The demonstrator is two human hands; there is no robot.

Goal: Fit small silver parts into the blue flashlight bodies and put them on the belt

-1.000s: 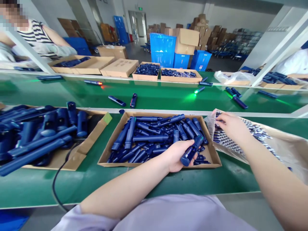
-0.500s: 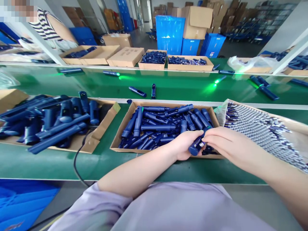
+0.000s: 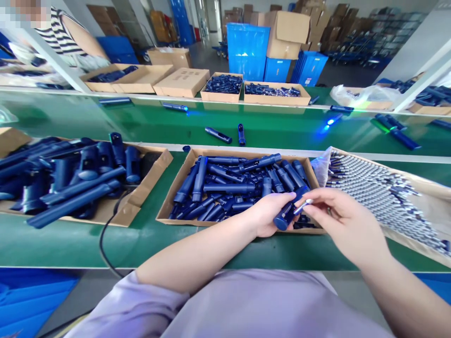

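Observation:
My left hand is closed around a dark blue tube with an opening in its side, held tilted over the front right of the middle cardboard box. My right hand pinches a slim silver rod with a white tip between thumb and fingers. The rod's lower end is at the tube's opening; whether it is inside, I cannot tell. Under my hands, similar blue tubes fill the middle box. Rows of slim silver parts lie in the box to the right.
A left box holds more blue tubes, with a black cable hanging beside it. Beyond runs a green conveyor carrying scattered tubes, some lit. Cartons line the far side, where a person in a striped top stands.
My right hand has drawn back slightly and turned, so the slim rod now shows. Tubes on the conveyor have moved right, and several of their lights changed from green to blue.

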